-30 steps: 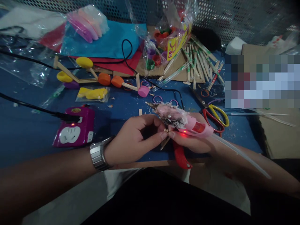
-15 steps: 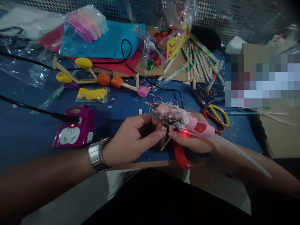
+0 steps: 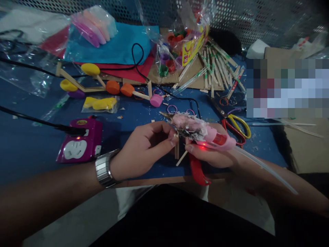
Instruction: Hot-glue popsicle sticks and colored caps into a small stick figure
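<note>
Between thumb and fingertips, my left hand (image 3: 149, 147) pinches short wooden sticks (image 3: 177, 151), whose lower ends point down toward the blue table. My right hand (image 3: 213, 154) is closed around a pink hot glue gun (image 3: 190, 127). The gun's nozzle points left, past the left fingertips, and dried glue coats its front. A clear glue stick (image 3: 267, 168) trails from its back over my right forearm. By my right thumb a thin stick (image 3: 182, 158) slants down; whether the thumb grips it is unclear. Below that hand shows a curved red piece (image 3: 198, 171), partly hidden.
Scissors (image 3: 239, 127) lie to the right. A purple power adapter (image 3: 79, 144) with a black cable stands left. Behind are joined sticks with coloured caps (image 3: 113, 87), a yellow packet (image 3: 100, 104), a bag of caps (image 3: 177, 51), wrapped chopsticks (image 3: 218, 65) and cardboard (image 3: 305, 147).
My left hand has shifted slightly left, away from my right thumb, with the sticks, which now show more clearly. My right hand and the glue gun have barely moved.
</note>
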`<state>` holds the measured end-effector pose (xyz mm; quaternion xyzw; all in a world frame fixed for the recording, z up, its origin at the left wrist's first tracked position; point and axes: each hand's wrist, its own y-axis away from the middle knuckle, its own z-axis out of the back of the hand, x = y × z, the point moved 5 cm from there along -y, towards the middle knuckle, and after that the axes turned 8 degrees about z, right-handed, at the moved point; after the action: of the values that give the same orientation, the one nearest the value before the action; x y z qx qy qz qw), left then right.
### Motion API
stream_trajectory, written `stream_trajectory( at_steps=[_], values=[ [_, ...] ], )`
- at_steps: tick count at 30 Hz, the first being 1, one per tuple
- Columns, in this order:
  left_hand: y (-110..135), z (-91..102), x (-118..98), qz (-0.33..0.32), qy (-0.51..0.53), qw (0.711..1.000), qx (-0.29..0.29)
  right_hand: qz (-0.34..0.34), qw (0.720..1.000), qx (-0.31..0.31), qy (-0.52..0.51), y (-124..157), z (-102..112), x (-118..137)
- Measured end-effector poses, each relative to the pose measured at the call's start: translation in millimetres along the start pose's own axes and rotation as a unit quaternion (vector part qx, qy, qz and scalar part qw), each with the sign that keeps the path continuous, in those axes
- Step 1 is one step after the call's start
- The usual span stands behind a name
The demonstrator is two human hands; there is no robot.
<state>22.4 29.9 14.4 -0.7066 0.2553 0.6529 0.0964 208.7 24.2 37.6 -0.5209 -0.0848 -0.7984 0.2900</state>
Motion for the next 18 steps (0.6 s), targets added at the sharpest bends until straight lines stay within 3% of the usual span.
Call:
stream_trajectory(
  at_steps=[4, 10, 18],
  values=[
    [-1.7, 0.9, 1.9, 0.011, 0.059, 0.998, 0.017, -0.001, 1.0, -0.021, -0.021, 1.4, 1.2, -1.0],
    [-1.0, -1.2, 0.8, 0.015, 0.041, 0.998, 0.034, -0.084, 0.982, -0.111, -0.127, 6.4, 2.0, -22.0],
    [-2.5, 5.2, 8.1, 0.022, 0.094, 0.995, 0.019, -0.119, 0.96, -0.144, -0.208, 10.1, 1.3, -38.2]
  ],
)
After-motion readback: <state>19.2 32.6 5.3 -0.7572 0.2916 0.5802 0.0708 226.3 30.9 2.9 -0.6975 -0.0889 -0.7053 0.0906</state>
